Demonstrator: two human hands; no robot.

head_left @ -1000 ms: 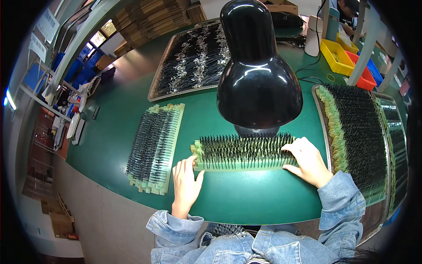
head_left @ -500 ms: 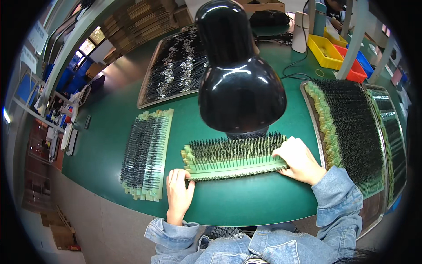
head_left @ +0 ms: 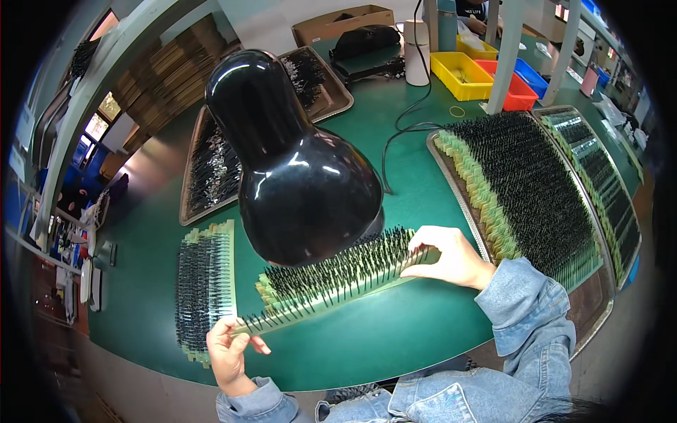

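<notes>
A pale green strip [head_left: 321, 303] studded with a row of thin black pins slants up to the right. My left hand [head_left: 231, 356] pinches its near left end between thumb and fingers. At the far right end, my right hand [head_left: 455, 257] grips it with the thumb below and fingers curled over the top. Right behind the strip lies a bundle of similar pinned strips [head_left: 338, 266], partly covered by a black lamp head [head_left: 310, 201]. Left of my left hand, another stack of pinned strips [head_left: 204, 289] rests on the green table [head_left: 367, 345].
On the right, a metal tray [head_left: 462, 197] carries many rows of pinned strips, with a second tray [head_left: 638, 254] beside it. Behind the lamp are trays of loose black pieces [head_left: 215, 158]. A black cable [head_left: 386, 158], yellow bin [head_left: 462, 76] and red bin [head_left: 518, 95] stand farther back.
The strip, flat-faced toward me before, now slants with its left end nearer me. My left hand has moved left and nearer. The view has turned, so the surroundings sit farther left.
</notes>
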